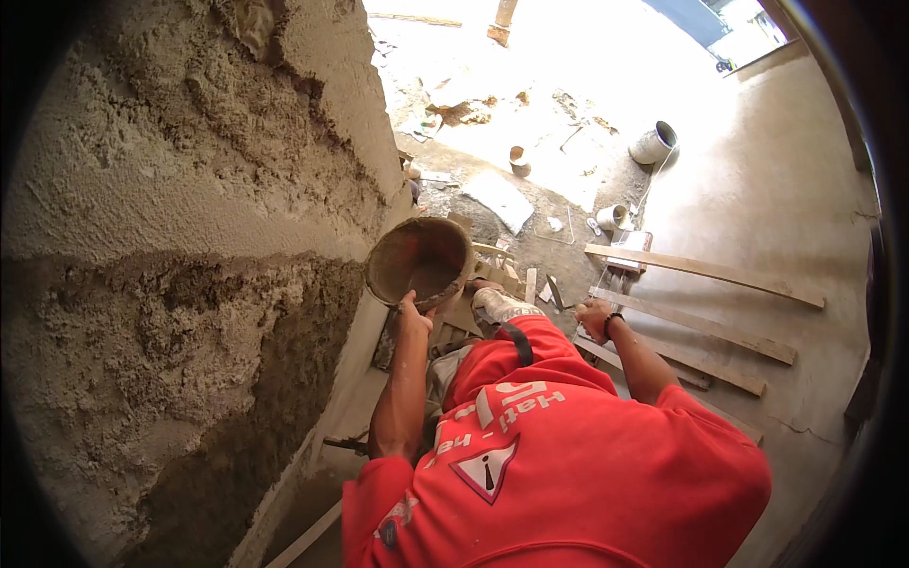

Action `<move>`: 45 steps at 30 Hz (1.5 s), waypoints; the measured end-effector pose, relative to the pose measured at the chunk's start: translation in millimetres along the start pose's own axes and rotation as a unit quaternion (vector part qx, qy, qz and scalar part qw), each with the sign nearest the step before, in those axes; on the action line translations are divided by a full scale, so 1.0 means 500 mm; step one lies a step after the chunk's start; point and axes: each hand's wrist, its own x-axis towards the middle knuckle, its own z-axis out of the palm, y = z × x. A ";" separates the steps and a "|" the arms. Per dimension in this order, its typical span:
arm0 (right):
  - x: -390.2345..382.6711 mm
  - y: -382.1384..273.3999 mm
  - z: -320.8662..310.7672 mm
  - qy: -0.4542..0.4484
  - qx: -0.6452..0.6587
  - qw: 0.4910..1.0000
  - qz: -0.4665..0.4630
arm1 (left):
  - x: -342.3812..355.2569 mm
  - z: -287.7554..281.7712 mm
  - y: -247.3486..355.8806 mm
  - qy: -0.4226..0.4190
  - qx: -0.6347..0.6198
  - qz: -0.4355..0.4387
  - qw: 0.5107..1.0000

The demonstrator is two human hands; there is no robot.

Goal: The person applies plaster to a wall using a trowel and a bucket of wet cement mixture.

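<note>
My left hand (pixel 418 312) grips the near rim of a mortar-stained bucket (pixel 386 284), thumb over the edge. The bucket is tipped so that its mouth faces me, and its inside looks dark with a greyish bottom. It hangs close beside the roughly plastered wall (pixel 180 227) on my left. My right hand (pixel 595 320) has its fingers curled closed, a dark band round the wrist. Whether anything is inside those fingers is hidden. Nearest to that hand is a long wooden plank (pixel 696 324), which passes behind or beside it.
More wooden boards (pixel 705 275) lie to the right, by a smooth wall (pixel 767 180). Farther off stand a large bucket (pixel 651 146), a smaller pale bucket (pixel 611 218) and a small container (pixel 520 161). A pale flat sheet (pixel 500 201) and rubble lie on the bright ground.
</note>
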 end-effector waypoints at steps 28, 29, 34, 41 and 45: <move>0.034 0.117 -0.018 -0.012 0.007 0.999 0.041 | -0.008 0.044 -0.010 -0.285 0.411 0.153 0.853; 0.044 0.110 -0.014 -0.005 0.012 0.999 0.041 | 0.027 -0.039 0.032 -0.205 0.398 0.163 0.879; 0.086 0.053 -0.006 -0.026 -0.103 0.994 -0.021 | 0.125 -0.553 0.155 0.169 0.402 0.196 0.878; 0.103 -0.117 0.067 -0.112 -0.140 0.983 -0.026 | 0.029 -0.894 -0.070 0.153 0.025 0.218 0.964; 0.048 -0.197 0.118 -0.101 -0.538 0.770 -0.326 | -0.059 -0.804 -0.191 0.159 -0.054 0.162 0.972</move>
